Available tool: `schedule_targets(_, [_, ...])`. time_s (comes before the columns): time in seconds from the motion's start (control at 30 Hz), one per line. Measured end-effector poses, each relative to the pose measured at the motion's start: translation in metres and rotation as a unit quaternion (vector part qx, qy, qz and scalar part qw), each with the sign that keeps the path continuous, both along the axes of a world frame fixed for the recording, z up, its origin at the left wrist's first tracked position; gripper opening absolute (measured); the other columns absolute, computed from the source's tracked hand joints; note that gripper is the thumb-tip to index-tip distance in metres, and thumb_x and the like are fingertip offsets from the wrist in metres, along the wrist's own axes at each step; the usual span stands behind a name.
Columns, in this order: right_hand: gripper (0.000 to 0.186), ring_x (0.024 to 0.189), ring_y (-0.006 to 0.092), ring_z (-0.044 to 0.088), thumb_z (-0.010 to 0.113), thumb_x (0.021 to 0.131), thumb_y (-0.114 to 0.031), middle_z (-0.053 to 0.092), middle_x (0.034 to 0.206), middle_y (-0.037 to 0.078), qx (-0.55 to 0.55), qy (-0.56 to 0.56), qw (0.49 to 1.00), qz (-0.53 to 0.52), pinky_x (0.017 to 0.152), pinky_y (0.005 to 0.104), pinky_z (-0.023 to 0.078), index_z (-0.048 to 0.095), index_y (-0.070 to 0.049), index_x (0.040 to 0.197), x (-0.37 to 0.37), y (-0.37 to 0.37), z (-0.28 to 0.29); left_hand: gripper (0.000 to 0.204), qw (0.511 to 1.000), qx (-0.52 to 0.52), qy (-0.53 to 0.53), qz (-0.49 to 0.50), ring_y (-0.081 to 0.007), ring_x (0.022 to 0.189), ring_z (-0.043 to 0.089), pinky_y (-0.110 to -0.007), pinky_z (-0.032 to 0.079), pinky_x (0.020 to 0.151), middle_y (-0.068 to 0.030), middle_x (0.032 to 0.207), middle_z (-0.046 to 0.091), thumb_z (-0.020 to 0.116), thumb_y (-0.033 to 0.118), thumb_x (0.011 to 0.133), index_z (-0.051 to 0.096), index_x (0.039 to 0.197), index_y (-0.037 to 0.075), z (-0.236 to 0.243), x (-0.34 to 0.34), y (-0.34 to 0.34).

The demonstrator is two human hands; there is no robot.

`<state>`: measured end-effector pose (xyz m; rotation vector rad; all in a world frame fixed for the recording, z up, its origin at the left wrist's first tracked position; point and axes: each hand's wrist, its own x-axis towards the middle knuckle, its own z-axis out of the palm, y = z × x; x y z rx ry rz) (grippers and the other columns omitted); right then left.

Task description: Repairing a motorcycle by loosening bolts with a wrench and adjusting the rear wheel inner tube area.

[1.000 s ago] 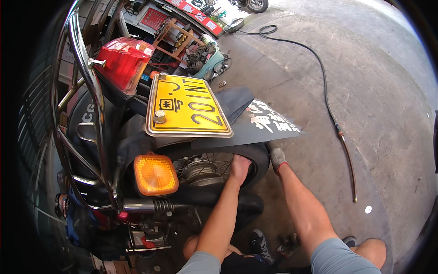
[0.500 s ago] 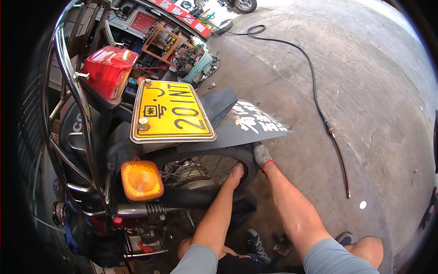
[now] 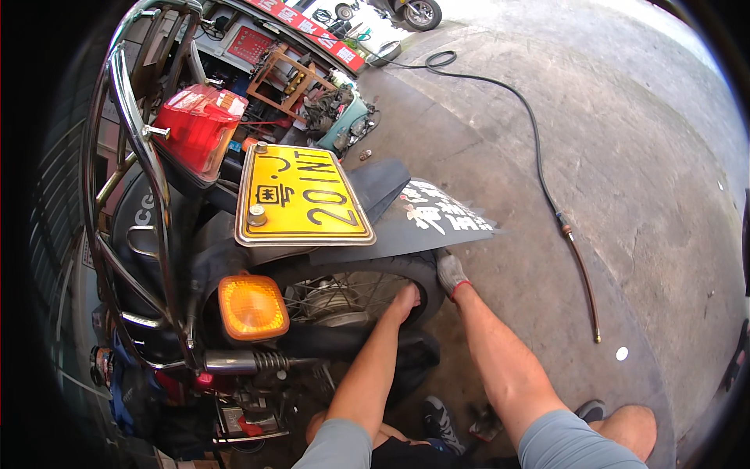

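A motorcycle's rear wheel, with a black tyre (image 3: 428, 275) and thin metal spokes (image 3: 367, 291), lies between my hands under a dark mudguard flap (image 3: 367, 248). My bare left hand (image 3: 407, 299) is curled at the rim on the spoke side, its fingertips hidden by the wheel. On the outer side, my right hand (image 3: 451, 273) wears a grey-white glove with a red cuff. It grips the tread just below the flap, and its fingers are partly covered. Above sits a yellow number plate (image 3: 306, 195), and nearer me an amber turn signal (image 3: 253, 307).
The chrome rack (image 3: 125, 102) and red tail light (image 3: 201, 129) rise at the left. A black hose (image 3: 533, 129) with a metal end lies on the concrete floor to the right. A teal bin (image 3: 344, 125) of parts stands beyond the bike. My shoe (image 3: 442, 426) is below the wheel.
The motorcycle's plate, tail light and turn signal appear slightly farther right in view. Both hands stay at the wheel in nearly the same places.
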<state>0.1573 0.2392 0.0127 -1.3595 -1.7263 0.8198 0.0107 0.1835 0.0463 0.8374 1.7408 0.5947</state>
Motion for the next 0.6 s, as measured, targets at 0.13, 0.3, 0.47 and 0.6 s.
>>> schedule_targets(0.13, [0.037,0.078,0.0234,0.064,0.048,0.077,-0.011,0.066,0.082,0.014,0.142,-0.022,0.988,-0.052,0.092,0.0305,0.041,0.054,0.001,0.112,-0.002,0.001,0.002,0.02,0.999,-0.009,-0.037,-0.021,-0.0155,0.065,0.042,-0.03,0.035,0.065,-0.0009,0.068,0.046,0.034,0.017,0.086,0.047,0.071,0.012,0.001,-0.013,0.005])
schedule_targets(0.3, [0.04,0.084,0.0227,0.064,0.048,0.078,-0.011,0.065,0.091,0.017,-0.014,-0.083,0.995,0.06,0.093,0.0303,0.041,0.052,0.002,0.116,-0.003,-0.001,0.022,0.023,0.99,0.014,-0.122,-0.067,-0.0138,0.069,0.046,-0.028,0.036,0.066,-0.0005,0.073,0.052,0.033,0.02,0.089,0.051,0.078,0.012,0.006,-0.032,0.005])
schedule_targets(0.47, [0.041,0.09,0.0232,0.063,0.048,0.077,-0.008,0.063,0.1,0.019,-0.109,0.228,0.967,-0.024,0.093,0.0307,0.041,0.051,0.003,0.116,-0.006,0.004,-0.015,0.022,0.984,0.022,-0.17,-0.055,-0.0132,0.07,0.048,-0.028,0.036,0.066,0.0,0.077,0.054,0.032,0.021,0.089,0.053,0.083,0.014,0.005,-0.003,0.01])
schedule_targets(0.6, [0.041,0.091,0.0238,0.062,0.048,0.077,-0.007,0.063,0.101,0.018,-0.094,0.314,0.945,-0.004,0.091,0.031,0.042,0.051,0.002,0.117,-0.022,0.003,-0.006,0.024,0.976,0.039,-0.205,-0.058,-0.0142,0.078,0.051,-0.029,0.037,0.069,-0.0005,0.088,0.059,0.032,0.023,0.09,0.055,0.09,0.014,0.004,-0.032,0.01])
